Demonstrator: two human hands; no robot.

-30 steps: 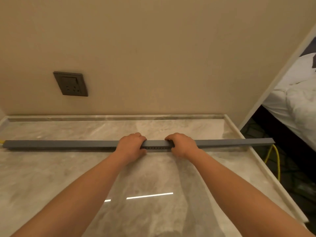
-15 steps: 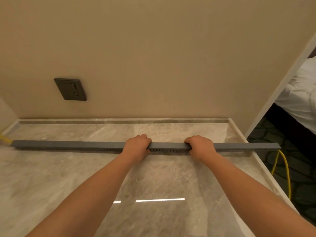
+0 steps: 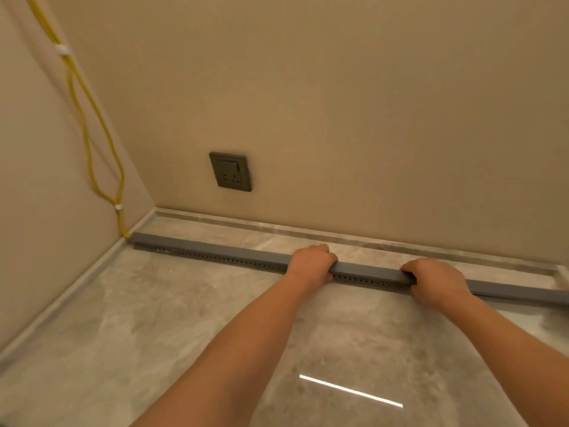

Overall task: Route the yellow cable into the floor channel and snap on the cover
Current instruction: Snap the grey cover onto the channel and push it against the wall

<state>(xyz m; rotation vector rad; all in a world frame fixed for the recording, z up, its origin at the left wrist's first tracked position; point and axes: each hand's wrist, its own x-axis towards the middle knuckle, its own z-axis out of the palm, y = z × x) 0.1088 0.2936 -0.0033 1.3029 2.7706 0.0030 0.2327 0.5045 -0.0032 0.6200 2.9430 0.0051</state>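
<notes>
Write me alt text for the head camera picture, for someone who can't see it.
Both bare hands, left hand and right hand, press down on a long grey floor channel cover lying on a marble floor. A yellow cable, clipped to the left wall, enters the channel's far left end; a dark wall socket sits above.

Two hands [image 3: 312,262], one grey channel [image 3: 215,249], one yellow cable [image 3: 92,124], one socket [image 3: 231,171], two white clips [image 3: 62,50]
</notes>
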